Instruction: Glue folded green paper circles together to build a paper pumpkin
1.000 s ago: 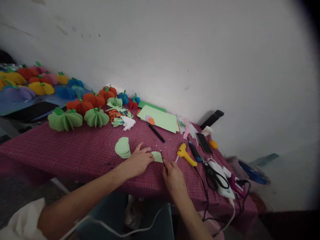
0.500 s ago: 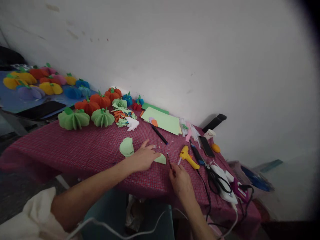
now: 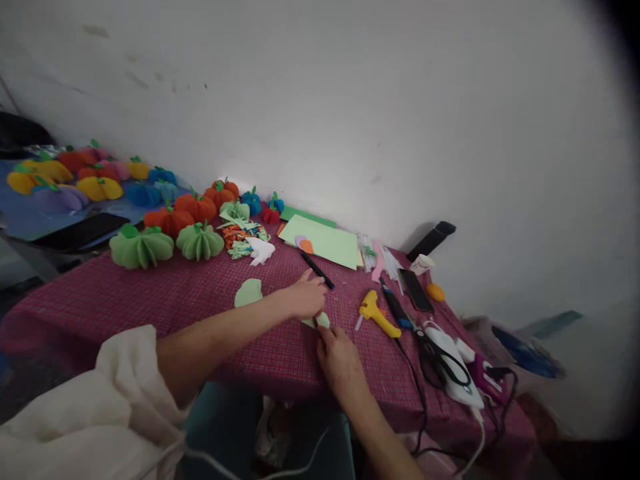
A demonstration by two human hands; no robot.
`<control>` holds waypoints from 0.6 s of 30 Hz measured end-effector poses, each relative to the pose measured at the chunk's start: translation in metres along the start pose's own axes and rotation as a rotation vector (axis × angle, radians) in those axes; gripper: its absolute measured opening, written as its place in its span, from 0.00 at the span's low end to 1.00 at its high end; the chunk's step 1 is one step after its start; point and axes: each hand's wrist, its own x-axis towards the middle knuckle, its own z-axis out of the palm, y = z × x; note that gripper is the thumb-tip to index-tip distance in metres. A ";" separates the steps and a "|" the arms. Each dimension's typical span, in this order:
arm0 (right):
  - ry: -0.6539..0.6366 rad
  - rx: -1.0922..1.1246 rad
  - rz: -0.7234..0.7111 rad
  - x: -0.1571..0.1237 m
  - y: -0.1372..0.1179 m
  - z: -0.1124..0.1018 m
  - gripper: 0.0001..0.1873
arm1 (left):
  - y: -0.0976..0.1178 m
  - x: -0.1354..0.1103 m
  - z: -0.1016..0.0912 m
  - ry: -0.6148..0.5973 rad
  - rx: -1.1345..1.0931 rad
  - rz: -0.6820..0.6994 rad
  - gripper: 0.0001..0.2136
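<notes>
A folded piece of light green paper (image 3: 323,321), roughly a half circle, lies on the checked tablecloth. My left hand (image 3: 306,298) reaches across from the left, its bent fingers holding the paper down at the upper edge. From below, my right hand (image 3: 341,360) is closed around a thin dark pencil-like tool (image 3: 315,322), whose tip meets the paper; most of the tool is hidden by the fingers. Partly behind my left forearm lies a stack of light green paper rounds (image 3: 249,292). A black pen (image 3: 317,269) lies just beyond my left hand.
A yellow glue gun (image 3: 377,313), black-handled scissors (image 3: 434,357), a blue-black cutter (image 3: 396,305) and a power strip (image 3: 454,367) with cables lie at right. Green paper sheets (image 3: 330,243) lie at the back. Paper pumpkins (image 3: 143,247) and scraps (image 3: 243,237) fill the left.
My right hand has moved left, bringing the tool from beside the folded paper onto it. My left hand has shifted slightly up and right, and its fingers are more drawn together.
</notes>
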 end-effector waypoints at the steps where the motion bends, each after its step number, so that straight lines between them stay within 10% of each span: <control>1: -0.008 0.003 -0.011 0.000 0.000 -0.001 0.19 | 0.000 0.002 -0.001 -0.016 0.000 0.000 0.10; 12: 0.040 0.157 -0.197 -0.006 0.001 -0.001 0.20 | -0.002 0.007 0.002 -0.034 -0.003 0.005 0.06; 18: -0.166 0.315 -0.286 -0.036 0.020 -0.029 0.19 | -0.014 0.004 0.013 0.103 -0.036 -0.011 0.09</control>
